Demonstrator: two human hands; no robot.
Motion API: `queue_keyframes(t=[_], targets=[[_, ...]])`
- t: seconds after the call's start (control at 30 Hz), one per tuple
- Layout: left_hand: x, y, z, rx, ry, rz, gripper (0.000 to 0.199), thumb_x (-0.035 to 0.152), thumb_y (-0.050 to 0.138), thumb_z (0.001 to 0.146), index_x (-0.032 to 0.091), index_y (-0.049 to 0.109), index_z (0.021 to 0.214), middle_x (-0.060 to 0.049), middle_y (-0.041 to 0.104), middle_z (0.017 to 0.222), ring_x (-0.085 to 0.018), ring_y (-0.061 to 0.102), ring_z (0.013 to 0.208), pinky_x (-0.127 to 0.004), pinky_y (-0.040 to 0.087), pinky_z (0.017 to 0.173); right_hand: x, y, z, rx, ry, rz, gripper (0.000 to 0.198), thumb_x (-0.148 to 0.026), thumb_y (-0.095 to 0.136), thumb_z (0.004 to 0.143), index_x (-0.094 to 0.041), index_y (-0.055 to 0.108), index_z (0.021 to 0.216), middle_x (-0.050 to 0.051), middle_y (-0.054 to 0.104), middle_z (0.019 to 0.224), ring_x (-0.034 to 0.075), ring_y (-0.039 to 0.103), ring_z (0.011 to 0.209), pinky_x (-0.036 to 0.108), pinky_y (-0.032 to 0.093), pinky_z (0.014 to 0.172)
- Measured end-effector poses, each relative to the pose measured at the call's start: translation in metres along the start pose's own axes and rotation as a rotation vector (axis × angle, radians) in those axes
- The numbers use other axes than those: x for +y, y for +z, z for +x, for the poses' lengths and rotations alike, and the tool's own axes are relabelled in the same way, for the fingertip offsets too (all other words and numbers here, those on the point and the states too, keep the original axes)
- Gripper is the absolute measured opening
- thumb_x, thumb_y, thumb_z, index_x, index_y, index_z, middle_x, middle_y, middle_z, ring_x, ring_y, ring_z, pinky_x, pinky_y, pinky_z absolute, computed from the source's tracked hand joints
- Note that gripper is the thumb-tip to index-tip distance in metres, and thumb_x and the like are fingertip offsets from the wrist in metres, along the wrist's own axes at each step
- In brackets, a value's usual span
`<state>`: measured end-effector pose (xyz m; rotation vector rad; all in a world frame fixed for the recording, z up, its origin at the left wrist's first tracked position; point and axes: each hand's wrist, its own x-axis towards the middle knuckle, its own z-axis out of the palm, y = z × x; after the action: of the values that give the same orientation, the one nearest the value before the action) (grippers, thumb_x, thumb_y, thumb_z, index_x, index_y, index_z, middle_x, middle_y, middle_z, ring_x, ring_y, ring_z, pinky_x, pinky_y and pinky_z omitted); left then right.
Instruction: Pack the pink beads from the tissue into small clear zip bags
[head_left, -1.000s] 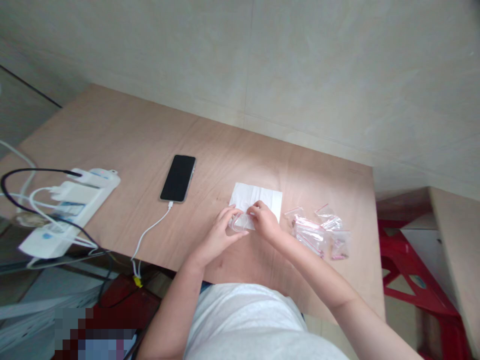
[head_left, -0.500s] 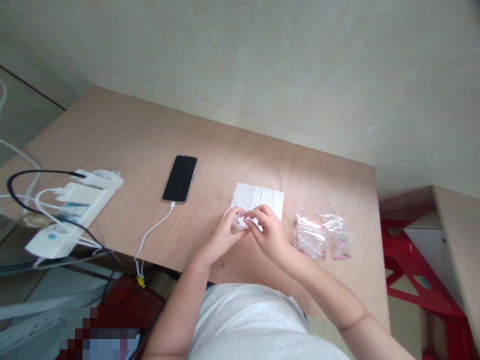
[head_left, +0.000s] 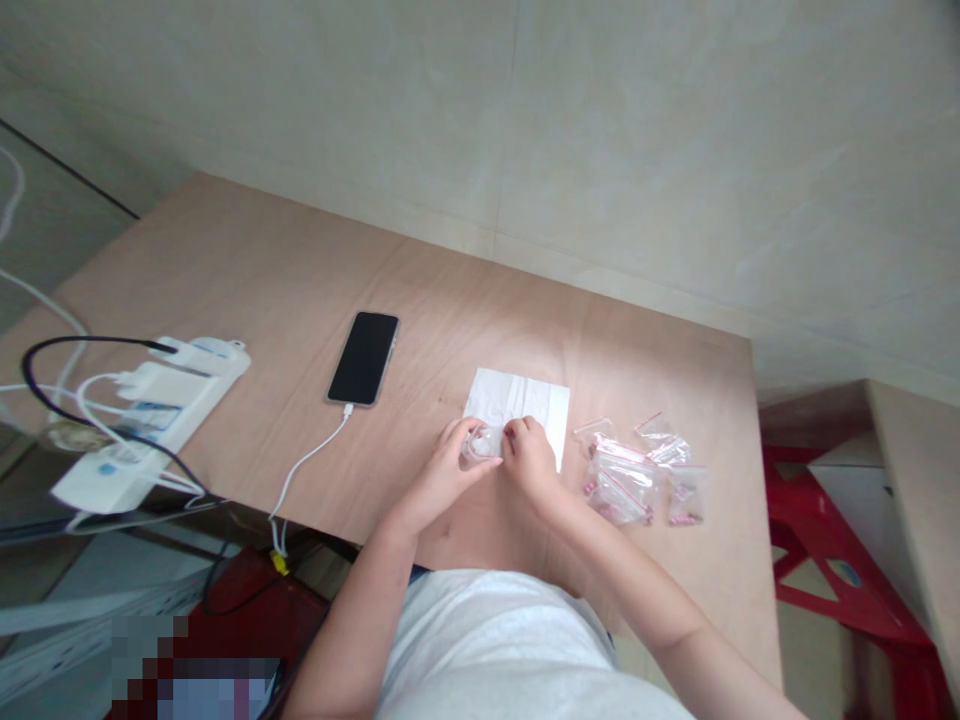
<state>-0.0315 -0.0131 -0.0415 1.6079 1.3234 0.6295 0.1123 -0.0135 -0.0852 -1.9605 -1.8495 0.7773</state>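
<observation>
- The left hand [head_left: 442, 465] has its thumb and fingers bowed apart in a curve, gripping a clear plastic bag [head_left: 484, 441] between them.
- The right hand [head_left: 531, 462] meets the bag at its 3 o'clock side, fingers bent and bunched together; I cannot tell what, if anything, they pinch.
- That bag sits between both hands, over the near edge of a white sheet [head_left: 553, 402] (creased, by the look of it), which shows mostly toward 1 o'clock.
- From the hands, between 3 and 4 o'clock, a pile of clear zip bags [head_left: 621, 482] with pinkish-red seals overlaps on the wooden table [head_left: 435, 290]; small pink things show in some, too small to make out.
- At 10 o'clock lies a dark-screened phone [head_left: 364, 358], a white cable [head_left: 301, 462] plugged into its near end.
- Farther off, at 9 o'clock, a white power strip [head_left: 196, 412] carries several plugs.
</observation>
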Motion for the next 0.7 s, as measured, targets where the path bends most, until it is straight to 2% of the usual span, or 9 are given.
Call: queue_keyframes(t=[0.17,0.3,0.37,0.47,0.53,0.7], targets=[[0.001,0.000,0.001,0.001,-0.007,-0.003,0.038,0.029,0.060,0.070,0.021,0.045,0.104,-0.004,0.048,0.104,-0.018,0.047,0.103,-0.031,0.036,0.092,-0.004,-0.006,0.005,0.014,0.024,-0.064,0.014,-0.013,0.040,0.076,-0.017,0.053,0.078,0.010,0.055,0.084,0.021,0.050,0.080,0.030,0.039,0.066],[-0.001,0.001,0.002,0.004,-0.003,0.002,0.037,0.031,0.059,0.071,0.022,0.045,0.103,-0.004,0.048,0.104,-0.018,0.047,0.102,-0.032,0.036,0.091,-0.012,-0.029,0.001,0.175,0.042,0.106,0.012,-0.018,0.041,0.078,-0.017,0.053,0.078,0.006,0.055,0.078,0.018,0.051,0.074,0.029,0.039,0.066],[-0.003,0.003,0.003,0.005,-0.006,0.014,0.036,0.031,0.059,0.071,0.022,0.046,0.103,-0.004,0.048,0.103,-0.018,0.048,0.101,-0.032,0.037,0.090,-0.020,-0.042,-0.005,0.237,-0.008,0.218,0.013,-0.021,0.041,0.080,-0.018,0.054,0.081,0.004,0.055,0.077,0.016,0.050,0.070,0.027,0.039,0.065],[-0.005,0.006,0.006,0.013,-0.012,0.041,0.036,0.029,0.058,0.071,0.021,0.045,0.103,-0.005,0.048,0.103,-0.019,0.047,0.101,-0.034,0.037,0.090,-0.033,-0.055,-0.016,0.161,-0.179,0.332,0.013,-0.021,0.045,0.079,-0.019,0.058,0.082,0.003,0.056,0.078,0.015,0.050,0.074,0.027,0.039,0.068],[-0.005,0.007,0.008,0.017,0.001,0.057,0.035,0.029,0.057,0.071,0.021,0.045,0.103,-0.005,0.048,0.103,-0.020,0.047,0.102,-0.034,0.037,0.089,-0.038,-0.057,-0.020,0.121,-0.230,0.366,0.015,-0.020,0.046,0.078,-0.020,0.059,0.085,0.003,0.056,0.078,0.016,0.050,0.078,0.027,0.039,0.070],[-0.005,0.004,0.009,0.038,0.034,0.112,0.037,0.032,0.059,0.070,0.021,0.045,0.103,-0.005,0.048,0.101,-0.019,0.048,0.098,-0.033,0.037,0.088,-0.022,-0.041,-0.017,0.192,-0.056,0.248,0.018,-0.014,0.042,0.077,-0.018,0.055,0.090,0.006,0.054,0.084,0.018,0.048,0.084,0.031,0.038,0.075]])
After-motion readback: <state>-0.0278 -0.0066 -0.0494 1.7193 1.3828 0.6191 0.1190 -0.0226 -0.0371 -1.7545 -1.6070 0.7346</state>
